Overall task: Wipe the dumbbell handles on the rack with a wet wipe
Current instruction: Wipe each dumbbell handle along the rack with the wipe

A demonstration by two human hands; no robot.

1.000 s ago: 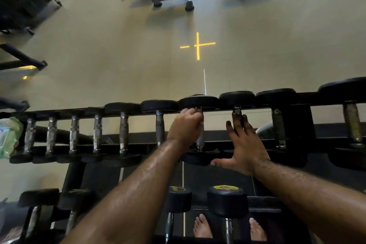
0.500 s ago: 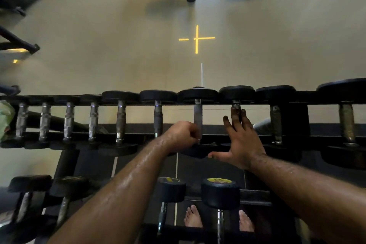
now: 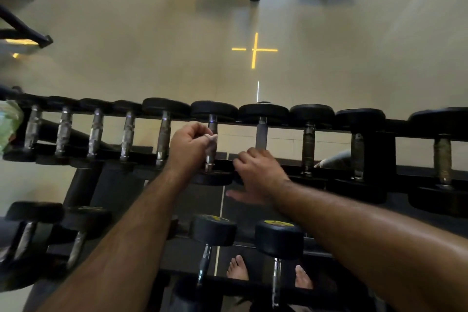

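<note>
Left hand: the left hand (image 3: 188, 145) curls its grip around the knurled steel dumbbell handle (image 3: 211, 145), pinching a pale wet wipe (image 3: 210, 140) against it so the cloth wraps the metal.
Right hand: the right hand (image 3: 257, 175) rests with loosely bent fingers on the black steel rack rail (image 3: 329, 172), probably for balance.
Position: the handle lies across the top tier, mid-row.
Supplies: a green wipe packet (image 3: 8, 124) sits at the rack's left end, within reach.

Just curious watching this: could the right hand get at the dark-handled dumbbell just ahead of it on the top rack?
Probably yes. The right hand rests at the near end of that dumbbell handle, and nothing covers the handle.
</note>
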